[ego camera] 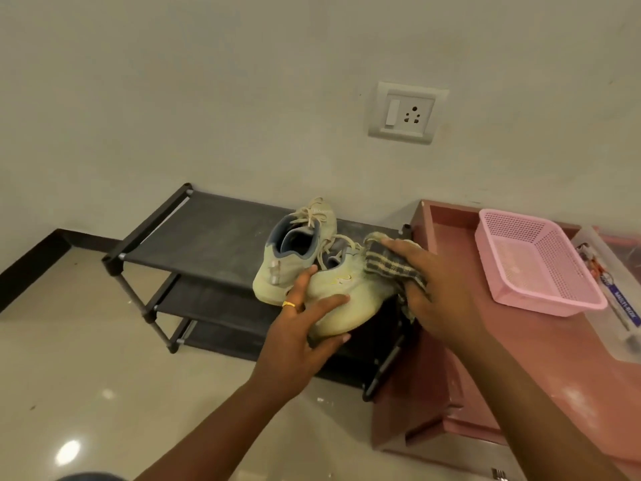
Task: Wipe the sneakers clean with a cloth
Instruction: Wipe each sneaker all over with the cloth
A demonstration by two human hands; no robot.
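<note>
Sneakers [312, 272] in the head view, a pale pair on the top shelf of the shoe rack [215, 230]. The left hand [305, 324] grips the near sneaker [347, 293], fingers curled round its near end to steady it. The right hand [430, 286] holds the checked cloth [388, 262] and presses it on the far end. Wiping looks mid-way: grey speckling shows beside the cloth. The far sneaker [295, 251] lies untouched and likely waits its turn.
</note>
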